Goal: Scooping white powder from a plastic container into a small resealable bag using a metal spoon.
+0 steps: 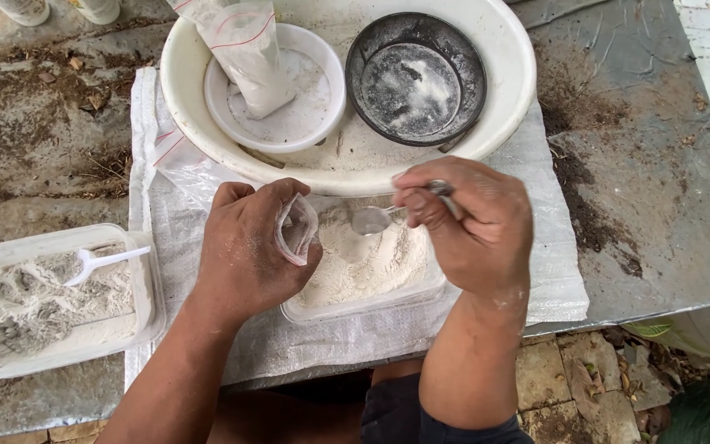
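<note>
Left hand (248,247) pinches small clear bag (296,228) open; right hand (470,222) grips metal spoon (371,219) over powder tub (363,271). Keep bag mouth wide, spoon level, tip slowly.

A small clear plastic bag (296,230), pinched in the left hand (252,251), stands with its mouth open toward three o'clock. At three o'clock of it, a metal spoon (380,215) in the right hand (470,226) points its bowl toward nine o'clock, carrying pale powder. Both hover over a clear plastic container (363,306) heaped with off-white powder (363,263).
</note>
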